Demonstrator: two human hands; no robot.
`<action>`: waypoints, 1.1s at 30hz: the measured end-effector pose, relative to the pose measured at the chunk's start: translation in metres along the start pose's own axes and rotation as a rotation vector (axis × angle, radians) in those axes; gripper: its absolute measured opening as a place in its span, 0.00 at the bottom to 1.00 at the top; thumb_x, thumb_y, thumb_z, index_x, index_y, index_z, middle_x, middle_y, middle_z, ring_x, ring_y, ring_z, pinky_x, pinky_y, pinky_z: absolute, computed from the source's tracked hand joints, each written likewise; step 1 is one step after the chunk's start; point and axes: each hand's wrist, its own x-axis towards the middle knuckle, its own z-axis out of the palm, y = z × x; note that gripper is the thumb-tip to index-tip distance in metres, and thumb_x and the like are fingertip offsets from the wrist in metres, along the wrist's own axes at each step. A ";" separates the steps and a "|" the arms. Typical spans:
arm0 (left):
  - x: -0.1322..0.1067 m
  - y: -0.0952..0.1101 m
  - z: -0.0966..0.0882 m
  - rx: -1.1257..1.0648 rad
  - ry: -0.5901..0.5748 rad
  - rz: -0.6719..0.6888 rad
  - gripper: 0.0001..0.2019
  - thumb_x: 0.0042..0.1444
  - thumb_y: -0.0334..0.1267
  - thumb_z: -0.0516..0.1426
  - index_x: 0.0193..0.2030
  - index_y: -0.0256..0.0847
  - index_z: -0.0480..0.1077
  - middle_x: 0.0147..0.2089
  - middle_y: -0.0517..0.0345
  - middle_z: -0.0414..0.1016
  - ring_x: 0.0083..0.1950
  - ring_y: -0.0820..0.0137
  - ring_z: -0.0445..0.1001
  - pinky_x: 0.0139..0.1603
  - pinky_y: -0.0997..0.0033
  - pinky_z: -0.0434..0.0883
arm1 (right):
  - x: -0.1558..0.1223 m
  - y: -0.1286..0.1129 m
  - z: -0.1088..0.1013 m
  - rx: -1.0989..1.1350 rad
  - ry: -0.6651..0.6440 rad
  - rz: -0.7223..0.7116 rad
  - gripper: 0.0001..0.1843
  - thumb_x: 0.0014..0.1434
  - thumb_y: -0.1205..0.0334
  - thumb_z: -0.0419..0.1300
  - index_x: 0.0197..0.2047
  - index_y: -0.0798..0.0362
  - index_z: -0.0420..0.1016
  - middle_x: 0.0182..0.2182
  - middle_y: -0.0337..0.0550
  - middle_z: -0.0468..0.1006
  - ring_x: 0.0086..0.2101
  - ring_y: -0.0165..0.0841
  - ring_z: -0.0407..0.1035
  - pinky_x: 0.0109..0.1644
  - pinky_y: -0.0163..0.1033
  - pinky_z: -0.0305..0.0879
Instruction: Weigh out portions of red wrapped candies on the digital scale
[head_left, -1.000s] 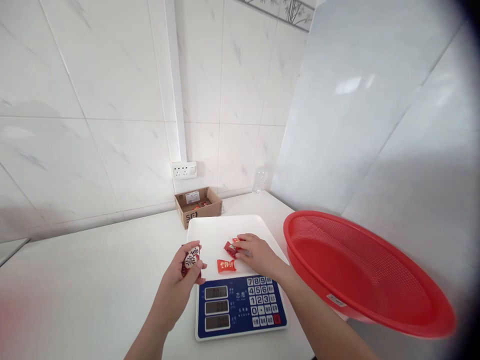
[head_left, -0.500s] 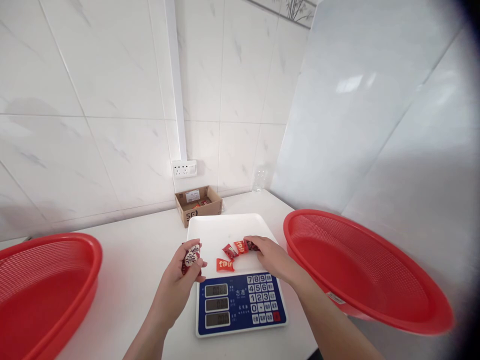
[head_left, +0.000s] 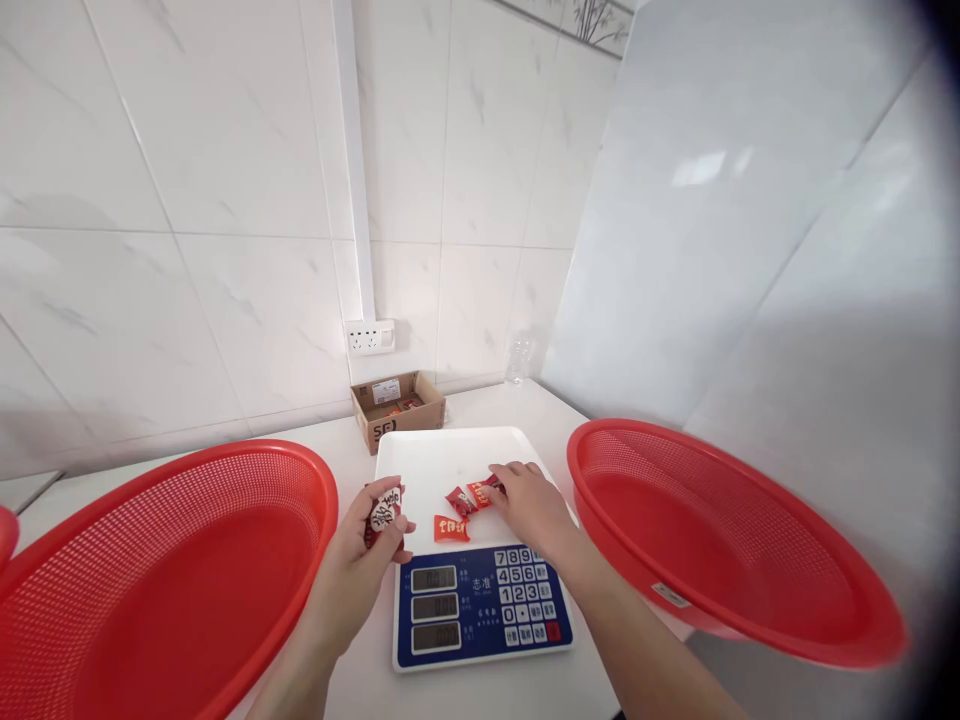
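My left hand (head_left: 369, 545) is closed around a dark red packet (head_left: 386, 508) with a white label and dark writing, held beside the left edge of the scale's pan. My right hand (head_left: 529, 503) is over the right part of the pan, fingers curled on a small dark red packet (head_left: 494, 482) that they mostly hide. Touching it or close by are a red packet with gold characters (head_left: 478, 495) and a darker red one (head_left: 458, 502). Another red packet (head_left: 451, 529) lies nearer the keypad. All rest on the white electronic scale (head_left: 431, 450), whose display digits are faint.
A large red plastic basket (head_left: 187, 560) stands left of the scale, and a second red basket (head_left: 712, 530) on the right. Behind the scale sits an open cardboard box (head_left: 409, 412) with red packets inside. A clear bottle (head_left: 519, 358) stands by the wall.
The left basket has shifted right, closer to my left arm, and a red edge now shows at the far left. My right hand has moved slightly left over the packets; my left barely moved.
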 end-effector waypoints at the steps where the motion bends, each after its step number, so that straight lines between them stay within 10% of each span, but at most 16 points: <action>1: 0.000 0.000 0.000 -0.004 0.000 -0.001 0.24 0.52 0.49 0.56 0.55 0.45 0.63 0.37 0.58 0.70 0.44 0.66 0.74 0.40 0.67 0.76 | -0.001 -0.003 0.000 0.016 -0.022 -0.038 0.23 0.63 0.53 0.49 0.58 0.51 0.68 0.57 0.53 0.68 0.59 0.46 0.55 0.57 0.50 0.56; 5: -0.001 0.000 0.002 -0.020 0.009 0.004 0.22 0.53 0.49 0.56 0.54 0.45 0.63 0.40 0.57 0.70 0.44 0.66 0.73 0.39 0.68 0.76 | -0.006 -0.015 0.002 0.146 -0.235 -0.231 0.26 0.59 0.46 0.55 0.60 0.39 0.64 0.68 0.42 0.49 0.66 0.49 0.33 0.64 0.62 0.36; 9: -0.001 -0.002 0.003 -0.032 0.023 0.019 0.22 0.54 0.50 0.55 0.53 0.46 0.63 0.37 0.59 0.70 0.43 0.67 0.74 0.38 0.70 0.76 | -0.005 -0.026 0.008 0.170 -0.312 -0.295 0.22 0.58 0.51 0.57 0.57 0.36 0.68 0.66 0.40 0.55 0.66 0.50 0.33 0.61 0.69 0.25; 14: 0.000 -0.002 0.001 -0.006 -0.017 0.006 0.22 0.54 0.49 0.55 0.54 0.45 0.62 0.38 0.58 0.69 0.44 0.67 0.73 0.39 0.69 0.76 | 0.001 -0.040 0.016 0.082 -0.195 -0.209 0.14 0.61 0.59 0.52 0.48 0.46 0.74 0.55 0.45 0.70 0.62 0.49 0.49 0.60 0.71 0.34; 33: 0.000 -0.001 0.001 -0.003 -0.035 0.019 0.20 0.56 0.49 0.53 0.54 0.47 0.62 0.43 0.58 0.68 0.45 0.68 0.72 0.40 0.69 0.77 | 0.001 -0.039 0.026 0.088 0.115 -0.152 0.10 0.60 0.58 0.54 0.33 0.52 0.74 0.49 0.50 0.74 0.54 0.42 0.62 0.61 0.57 0.47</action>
